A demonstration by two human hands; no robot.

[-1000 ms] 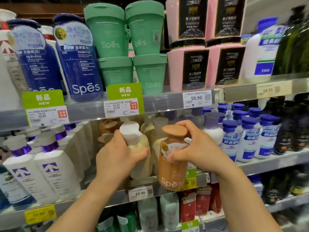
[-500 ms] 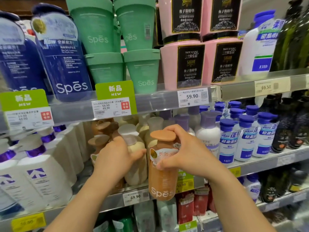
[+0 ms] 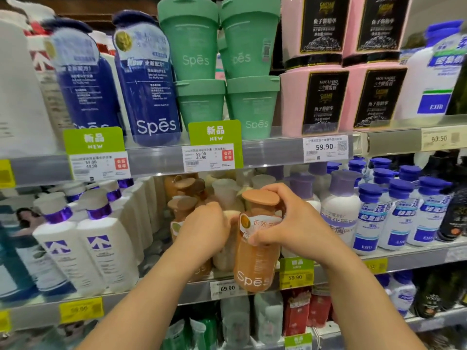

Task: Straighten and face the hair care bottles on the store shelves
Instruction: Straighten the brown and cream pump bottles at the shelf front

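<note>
The orange bottle (image 3: 255, 258) stands at the front lip of the middle shelf (image 3: 156, 299), long axis upright with a slight lean, cap up. Its "Spēs" lettering faces outward, low on the body, overlapping the shelf's price strip.

The right hand (image 3: 290, 223) grips this bottle at the neck and shoulder, just under the flat cap. Its fingers (image 3: 270, 192) curl around the far side, and the thumb presses the label on the near side. The bottle thus lies directly inside the right hand's grip, hanging below it.

The left hand (image 3: 204, 228) sits just to the left, curled around the cream bottle (image 3: 225, 253) that stands touching or nearly touching the orange one. How tightly those fingers close cannot be told, since the back of the hand hides them.

Behind both, a brown-capped bottle (image 3: 182, 210) stands further back in the row.

Judgement: the right hand is the working hand for the orange bottle. The next move likely turns on a small twist about the upright axis and a push back from the lip, so that it lines up with the cream bottle.

White bottles with purple collars (image 3: 83, 251) stand to the left; blue-capped bottles (image 3: 399, 218) stand to the right.
</note>
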